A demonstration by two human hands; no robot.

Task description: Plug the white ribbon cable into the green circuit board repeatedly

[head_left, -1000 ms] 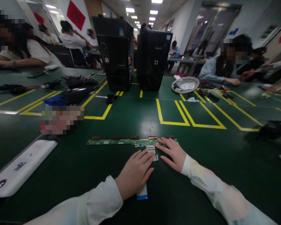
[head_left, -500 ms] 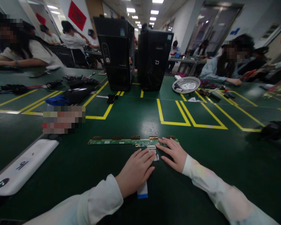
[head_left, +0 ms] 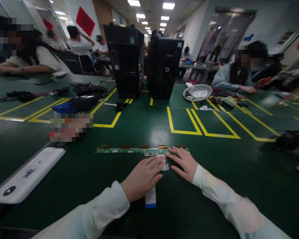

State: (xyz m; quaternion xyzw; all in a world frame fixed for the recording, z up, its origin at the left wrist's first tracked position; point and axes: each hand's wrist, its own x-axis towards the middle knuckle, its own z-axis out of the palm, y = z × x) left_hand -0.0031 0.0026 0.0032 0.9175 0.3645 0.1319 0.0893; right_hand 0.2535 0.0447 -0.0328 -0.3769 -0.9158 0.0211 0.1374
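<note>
A long, narrow green circuit board with copper-coloured tabs along its far edge lies across the dark green table. My left hand lies palm down over a white flat cable with a blue end, its fingertips on the cable's connector end at the board's near edge. The fingers are stretched out, and the middle of the cable is hidden under them. My right hand is spread with its fingertips on the right part of the board, covering some of it.
Two black computer towers stand at the back. A white basket sits behind on the right, with tools and wires nearby. A white device lies at left. Several people sit around.
My left fingertips have moved slightly up over the connector end of the cable. My right hand stays on the board. The whole view has shifted a little.
</note>
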